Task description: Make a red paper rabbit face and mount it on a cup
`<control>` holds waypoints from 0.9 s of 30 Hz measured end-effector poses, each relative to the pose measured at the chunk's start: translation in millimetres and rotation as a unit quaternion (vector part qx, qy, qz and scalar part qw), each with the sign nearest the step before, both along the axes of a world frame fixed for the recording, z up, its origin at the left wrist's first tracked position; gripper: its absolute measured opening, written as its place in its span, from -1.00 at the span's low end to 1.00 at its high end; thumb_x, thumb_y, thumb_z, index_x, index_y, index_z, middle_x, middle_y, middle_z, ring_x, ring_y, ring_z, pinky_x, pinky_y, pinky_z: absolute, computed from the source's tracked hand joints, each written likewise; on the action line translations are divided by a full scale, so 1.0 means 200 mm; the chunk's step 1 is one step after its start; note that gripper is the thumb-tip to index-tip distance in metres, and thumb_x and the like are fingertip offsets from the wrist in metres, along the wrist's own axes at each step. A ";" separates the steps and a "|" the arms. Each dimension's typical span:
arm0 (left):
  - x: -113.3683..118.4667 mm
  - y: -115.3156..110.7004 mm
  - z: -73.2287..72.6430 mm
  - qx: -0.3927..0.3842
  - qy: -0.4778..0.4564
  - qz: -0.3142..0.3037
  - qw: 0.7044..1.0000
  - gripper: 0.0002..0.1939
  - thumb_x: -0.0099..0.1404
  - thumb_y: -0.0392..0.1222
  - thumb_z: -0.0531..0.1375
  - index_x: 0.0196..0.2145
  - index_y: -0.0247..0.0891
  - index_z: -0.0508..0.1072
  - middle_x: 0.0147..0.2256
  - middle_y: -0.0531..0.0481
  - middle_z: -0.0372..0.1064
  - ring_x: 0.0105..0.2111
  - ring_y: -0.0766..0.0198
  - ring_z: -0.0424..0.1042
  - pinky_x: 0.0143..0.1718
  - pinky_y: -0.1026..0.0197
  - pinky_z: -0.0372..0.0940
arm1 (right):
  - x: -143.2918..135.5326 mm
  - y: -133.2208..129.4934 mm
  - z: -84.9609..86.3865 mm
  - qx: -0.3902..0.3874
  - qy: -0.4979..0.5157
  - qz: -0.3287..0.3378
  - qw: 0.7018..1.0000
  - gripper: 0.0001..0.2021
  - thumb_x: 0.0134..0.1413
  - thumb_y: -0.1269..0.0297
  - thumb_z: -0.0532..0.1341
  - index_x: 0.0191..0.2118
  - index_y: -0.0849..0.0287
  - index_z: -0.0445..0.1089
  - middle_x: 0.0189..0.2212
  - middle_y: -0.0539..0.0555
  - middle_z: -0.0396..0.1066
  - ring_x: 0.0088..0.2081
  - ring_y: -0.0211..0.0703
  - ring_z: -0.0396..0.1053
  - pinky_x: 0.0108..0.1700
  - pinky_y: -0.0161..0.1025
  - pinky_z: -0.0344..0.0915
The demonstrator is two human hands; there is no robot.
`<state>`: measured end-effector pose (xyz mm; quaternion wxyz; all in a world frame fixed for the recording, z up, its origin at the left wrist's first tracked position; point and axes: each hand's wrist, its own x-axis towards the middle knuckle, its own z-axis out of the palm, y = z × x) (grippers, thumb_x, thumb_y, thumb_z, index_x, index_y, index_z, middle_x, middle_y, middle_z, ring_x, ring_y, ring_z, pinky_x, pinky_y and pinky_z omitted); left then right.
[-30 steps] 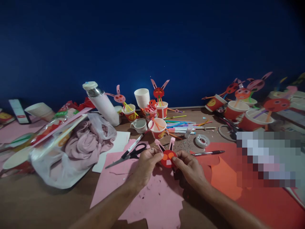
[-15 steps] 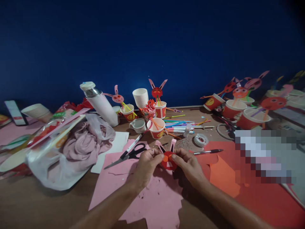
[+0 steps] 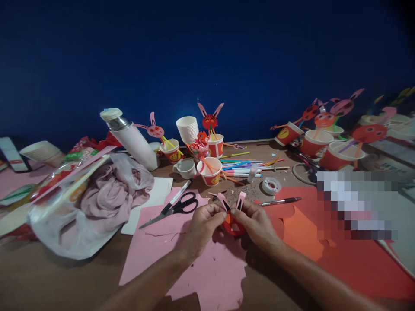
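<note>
Above the pink paper (image 3: pixel 162 255), my left hand (image 3: pixel 204 226) and my right hand (image 3: pixel 259 224) pinch a red paper rabbit head (image 3: pixel 234 229) between thumbs and fingers, one hand at each side. Two pink ears with black centres stick up from its top. Thumbs cover part of the head's upper face, and a pale patch shows lower down. Black-handled scissors (image 3: pixel 181 205) lie left of my left hand, with a white marker (image 3: pixel 177 196) beside them. A pen (image 3: pixel 281 201) rests beyond my right hand on red paper (image 3: pixel 350 268).
Paper cups with rabbit figures (image 3: pixel 210 170) stand at the back and right. A white thermos (image 3: pixel 134 142) leans behind a plastic bag with pink cloth (image 3: pixel 103 194). Several coloured pens (image 3: pixel 243 166), a tape roll (image 3: pixel 271 185) and orange paper (image 3: pixel 303 235) lie about.
Both thumbs have shifted up toward the ears' bases, and the ears stand closer together. The view has turned slightly, so most things appear a little farther left.
</note>
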<state>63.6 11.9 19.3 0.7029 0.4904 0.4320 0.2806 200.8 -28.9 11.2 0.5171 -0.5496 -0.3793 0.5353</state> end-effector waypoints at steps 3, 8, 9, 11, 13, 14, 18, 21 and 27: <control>0.00 0.01 0.00 0.000 -0.005 0.002 1.000 -0.78 0.09 -0.09 0.16 -0.52 -0.30 0.30 -0.65 0.11 0.28 -0.69 0.44 0.23 -0.65 0.39 0.15 | 0.01 0.01 -0.03 0.011 -0.005 -0.014 1.000 -0.82 -0.06 0.15 0.20 -0.44 0.18 0.35 -0.64 -0.08 0.31 -0.64 -0.37 0.19 -0.60 -0.42 0.14; 0.00 0.01 0.00 -0.009 0.000 -0.004 1.000 -0.79 0.07 -0.08 0.15 -0.51 -0.30 0.31 -0.65 0.11 0.28 -0.70 0.44 0.23 -0.66 0.39 0.15 | 0.02 0.01 -0.07 0.016 -0.009 -0.030 0.999 -0.79 -0.05 0.12 0.22 -0.42 0.18 0.37 -0.63 -0.06 0.32 -0.61 -0.34 0.20 -0.59 -0.41 0.14; 0.00 0.01 0.00 -0.013 0.002 -0.009 1.000 -0.80 0.06 -0.09 0.15 -0.50 -0.30 0.31 -0.65 0.11 0.30 -0.70 0.44 0.24 -0.67 0.38 0.15 | 0.02 0.01 -0.07 0.018 -0.007 -0.030 0.999 -0.79 -0.05 0.12 0.22 -0.42 0.18 0.37 -0.64 -0.06 0.31 -0.62 -0.34 0.20 -0.59 -0.41 0.13; -0.01 0.01 0.00 -0.023 0.009 -0.023 0.999 -0.81 0.04 -0.10 0.16 -0.48 -0.31 0.32 -0.63 0.08 0.32 -0.71 0.43 0.26 -0.69 0.38 0.14 | 0.02 0.00 -0.07 0.022 0.000 -0.026 0.999 -0.78 -0.03 0.11 0.21 -0.43 0.18 0.35 -0.65 -0.08 0.28 -0.63 -0.35 0.18 -0.59 -0.41 0.13; -0.01 0.01 -0.01 -0.032 0.017 -0.036 0.999 -0.81 0.01 -0.12 0.18 -0.46 -0.31 0.32 -0.63 0.07 0.33 -0.71 0.42 0.26 -0.71 0.39 0.12 | 0.02 0.01 -0.06 0.025 0.006 -0.024 0.999 -0.78 0.00 0.11 0.19 -0.43 0.17 0.33 -0.65 -0.09 0.26 -0.63 -0.37 0.17 -0.60 -0.42 0.14; -0.01 0.00 -0.01 -0.033 0.021 -0.040 0.998 -0.81 0.00 -0.13 0.19 -0.47 -0.30 0.32 -0.64 0.08 0.33 -0.72 0.42 0.25 -0.72 0.40 0.10 | 0.02 0.01 -0.06 0.025 0.008 -0.023 0.999 -0.78 0.01 0.11 0.19 -0.43 0.17 0.32 -0.64 -0.09 0.26 -0.63 -0.37 0.17 -0.60 -0.42 0.15; 0.00 0.00 0.00 -0.029 0.032 -0.039 0.998 -0.83 -0.03 -0.17 0.20 -0.49 -0.29 0.29 -0.66 0.11 0.30 -0.73 0.45 0.22 -0.75 0.42 0.06 | 0.02 0.01 -0.05 0.026 0.016 -0.020 0.999 -0.79 0.02 0.12 0.19 -0.40 0.17 0.32 -0.60 -0.08 0.29 -0.62 -0.36 0.21 -0.59 -0.41 0.18; 0.00 0.00 0.01 -0.026 0.038 -0.036 0.998 -0.82 -0.03 -0.17 0.20 -0.48 -0.29 0.29 -0.67 0.11 0.29 -0.74 0.45 0.21 -0.75 0.42 0.06 | 0.02 0.01 -0.05 0.026 0.021 -0.020 0.999 -0.78 0.01 0.11 0.20 -0.41 0.17 0.32 -0.62 -0.09 0.27 -0.62 -0.36 0.21 -0.60 -0.42 0.17; 0.00 0.00 0.00 -0.021 0.038 -0.029 0.999 -0.83 -0.02 -0.17 0.20 -0.48 -0.29 0.29 -0.66 0.11 0.30 -0.72 0.44 0.23 -0.75 0.42 0.07 | 0.02 0.01 -0.05 0.026 0.022 -0.024 0.999 -0.78 -0.01 0.09 0.23 -0.40 0.16 0.33 -0.63 -0.11 0.25 -0.64 -0.38 0.19 -0.61 -0.42 0.19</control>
